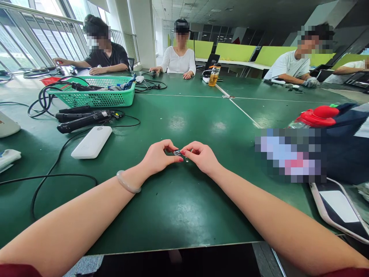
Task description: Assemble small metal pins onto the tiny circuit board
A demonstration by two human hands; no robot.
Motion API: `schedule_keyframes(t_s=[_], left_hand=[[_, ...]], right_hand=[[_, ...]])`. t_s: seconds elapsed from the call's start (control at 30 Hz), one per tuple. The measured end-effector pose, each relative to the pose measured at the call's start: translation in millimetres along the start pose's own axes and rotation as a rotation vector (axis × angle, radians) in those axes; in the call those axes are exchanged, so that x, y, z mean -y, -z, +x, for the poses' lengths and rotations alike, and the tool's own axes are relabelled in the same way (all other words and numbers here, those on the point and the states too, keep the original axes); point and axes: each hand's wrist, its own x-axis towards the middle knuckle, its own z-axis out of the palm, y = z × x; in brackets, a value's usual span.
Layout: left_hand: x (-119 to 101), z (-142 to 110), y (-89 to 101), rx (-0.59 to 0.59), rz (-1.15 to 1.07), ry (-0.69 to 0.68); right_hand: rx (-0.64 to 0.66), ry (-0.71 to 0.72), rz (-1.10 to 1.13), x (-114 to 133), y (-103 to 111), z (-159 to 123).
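My left hand (158,157) is closed in a pinch, thumb and forefinger on a small black-and-silver piece (177,153). What kind of thing it is, I cannot make out at this size. My right hand (202,158) meets it from the right with fingertips pinched together. Just under the right fingertips hangs a tiny silvery bit (186,159), too small to name. Both hands are held over the middle of the green table (184,215). A pale bangle (128,183) circles my left wrist.
Left of my hands lie a white power bank (92,142), black cylindrical handles (86,120) and cables beside a green basket (98,98). To the right are a phone (340,206), a red-lidded bottle (317,116) and a dark bag (346,150). Several people sit around the table.
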Motion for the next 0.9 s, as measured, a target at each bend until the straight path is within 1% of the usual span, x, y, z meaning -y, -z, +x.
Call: schedule_keyframes(t_s=[0.1, 0.23, 0.33, 0.47, 0.67, 0.7, 0.77, 0.9], left_hand=[[1, 1, -1.5, 0.006, -0.098, 0.009], [0, 1, -2.8, 0.037, -0.301, 0.055], [-4, 0, -3.0, 0.053, -0.42, 0.107], [-7, -1, -3.1, 0.06, -0.524, 0.151], [-10, -2, -3.6, 0.069, -0.613, 0.156], [-10, -2, -3.7, 0.066, -0.612, 0.152], [-10, -2, -3.7, 0.062, -0.595, 0.142], [-7, -1, -3.3, 0.063, -0.548, 0.142]], right_hand=[[-0.021, 0.04, 0.0, 2, 0, -1], [-0.054, 0.1, -0.026, 4, 0, -3], [-0.073, 0.163, -0.065, 7, 0, -5], [-0.087, 0.244, -0.152, 11, 2, -8], [-0.11, 0.5, -0.396, 13, 5, -10], [-0.108, 0.513, -0.433, 13, 6, -11], [-0.102, 0.492, -0.474, 12, 6, -11], [-0.113, 0.396, -0.424, 11, 4, -11]])
